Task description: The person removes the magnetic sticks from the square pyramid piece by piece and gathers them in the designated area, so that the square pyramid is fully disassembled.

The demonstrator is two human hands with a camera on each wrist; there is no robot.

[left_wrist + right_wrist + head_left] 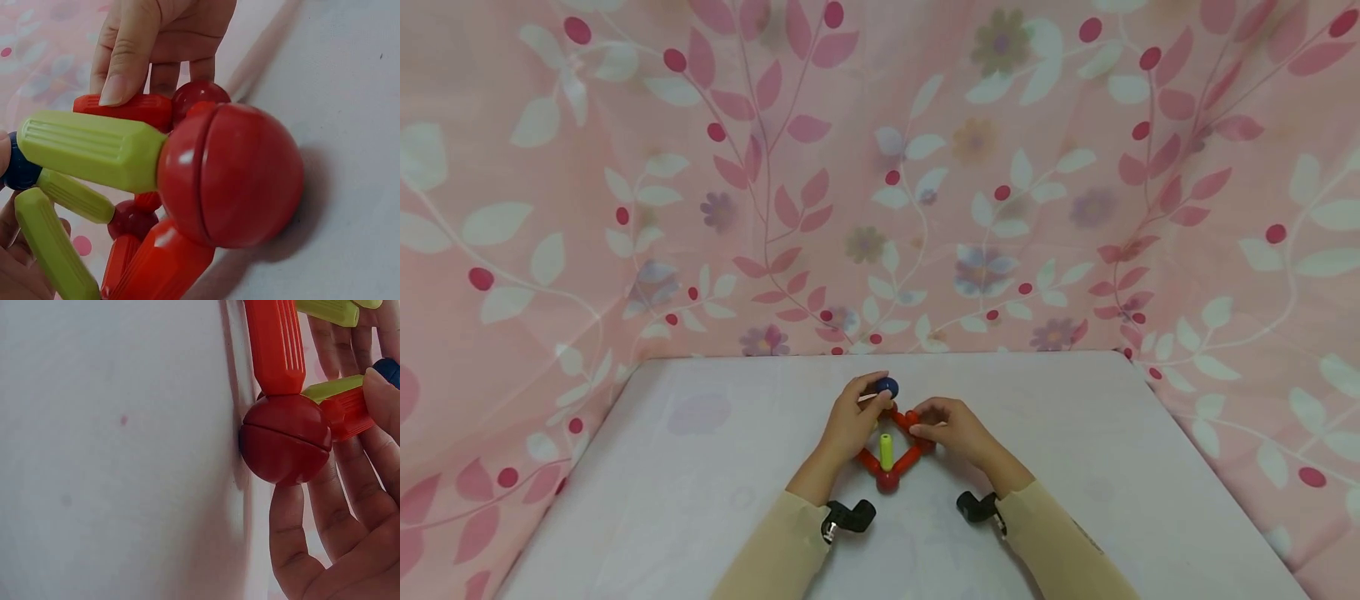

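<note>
A construction of red and yellow-green rods joined by red balls sits on the table. In the head view its near red ball (887, 482) bears an upright yellow-green rod (886, 452), with a red rod (907, 460) running to each side. My left hand (847, 421) pinches a blue ball (888, 387) above the far part; the left wrist view shows this blue ball (22, 164) at the end of a yellow-green rod (78, 197). My right hand (958, 427) holds a raised red rod (350, 412) by thumb and fingers, just above the right-hand red ball (286, 449).
A white-covered table (647, 500) carries the construction near its middle. Behind and beside it hangs a pink floral curtain (850, 167). Black wrist cameras (850, 515) are worn at both sleeve cuffs, close to the near red ball.
</note>
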